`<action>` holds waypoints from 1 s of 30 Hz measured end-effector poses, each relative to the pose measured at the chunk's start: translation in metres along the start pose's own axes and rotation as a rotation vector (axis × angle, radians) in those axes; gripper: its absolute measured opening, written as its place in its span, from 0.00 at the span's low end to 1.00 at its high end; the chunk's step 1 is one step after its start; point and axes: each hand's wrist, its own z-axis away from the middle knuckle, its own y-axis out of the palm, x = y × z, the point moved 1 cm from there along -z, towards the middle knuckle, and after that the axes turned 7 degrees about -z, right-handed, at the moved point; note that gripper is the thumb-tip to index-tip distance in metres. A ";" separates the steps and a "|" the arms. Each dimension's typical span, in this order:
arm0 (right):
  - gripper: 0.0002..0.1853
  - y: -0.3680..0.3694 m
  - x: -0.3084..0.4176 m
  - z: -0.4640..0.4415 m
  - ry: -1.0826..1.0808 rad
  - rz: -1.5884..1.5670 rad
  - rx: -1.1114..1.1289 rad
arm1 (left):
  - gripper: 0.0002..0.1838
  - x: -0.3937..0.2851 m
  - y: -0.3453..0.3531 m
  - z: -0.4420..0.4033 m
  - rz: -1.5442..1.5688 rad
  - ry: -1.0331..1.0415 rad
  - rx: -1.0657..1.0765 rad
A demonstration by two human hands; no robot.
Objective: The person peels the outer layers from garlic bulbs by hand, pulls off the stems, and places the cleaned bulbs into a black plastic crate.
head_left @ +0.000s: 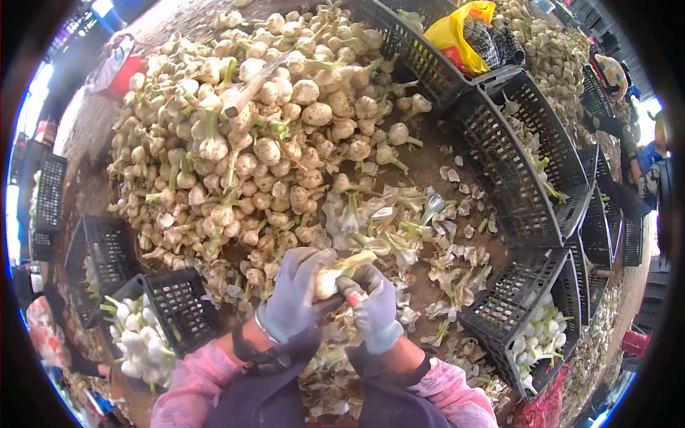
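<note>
A garlic bulb [326,284] with a pale green stem pointing right is between my two gloved hands. My left hand [296,296] wraps its fingers round the bulb from the left. On the right, my right hand [371,303] has its fingers bent against the bulb and stem, and the thumb tip shows through the glove. Loose peeled skins [407,228] lie on the ground just beyond and beside both hands. A large heap of unpeeled garlic [235,150] rises in front of them.
A black crate of cleaned white garlic [143,339] stands at the lower left, another black crate [510,314] at the lower right. More crates [499,157] line the right side. A yellow bag [464,32] rests at the top. A person [646,157] is at the far right.
</note>
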 end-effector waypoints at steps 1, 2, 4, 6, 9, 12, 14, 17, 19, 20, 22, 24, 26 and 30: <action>0.07 -0.001 -0.001 -0.001 -0.018 0.024 -0.003 | 0.38 0.002 0.005 0.002 0.072 -0.038 -0.024; 0.07 -0.003 -0.003 -0.002 -0.037 0.047 -0.006 | 0.37 0.002 0.005 0.003 0.068 0.000 -0.029; 0.09 -0.012 -0.020 -0.010 -0.197 0.157 0.006 | 0.35 0.003 0.005 0.004 0.058 0.079 -0.036; 0.12 -0.017 -0.022 -0.011 -0.380 0.308 0.012 | 0.33 -0.004 0.000 0.002 0.177 0.041 0.068; 0.17 -0.019 0.000 -0.013 -0.579 0.583 -0.004 | 0.33 0.001 0.006 0.006 0.929 -0.468 0.174; 0.18 -0.023 -0.001 -0.016 -0.572 0.628 0.024 | 0.32 0.006 0.013 0.008 1.556 -0.737 0.166; 0.17 -0.022 -0.008 -0.015 -0.441 0.286 0.093 | 0.32 0.010 0.016 0.008 1.760 -0.751 0.116; 0.14 -0.007 -0.003 -0.005 -0.306 -0.044 0.097 | 0.33 0.014 0.024 0.012 1.748 -0.794 0.052; 0.11 -0.018 -0.012 -0.008 -0.278 0.264 0.109 | 0.36 0.009 0.022 0.010 1.721 -0.831 0.024; 0.10 -0.021 -0.014 -0.009 -0.263 0.417 0.116 | 0.37 0.009 0.023 0.012 1.420 -0.722 0.010; 0.07 -0.013 -0.008 -0.007 -0.239 0.236 0.025 | 0.38 0.010 0.026 0.015 0.821 -0.491 -0.013; 0.07 -0.011 -0.005 -0.004 -0.273 0.274 0.020 | 0.37 0.008 0.024 0.015 0.796 -0.575 0.027; 0.08 -0.019 -0.006 -0.007 -0.409 0.328 0.079 | 0.37 0.011 0.017 0.012 0.896 -0.678 0.125; 0.10 -0.038 -0.004 -0.012 -0.266 0.045 0.152 | 0.36 0.016 0.014 0.034 1.747 -0.784 0.358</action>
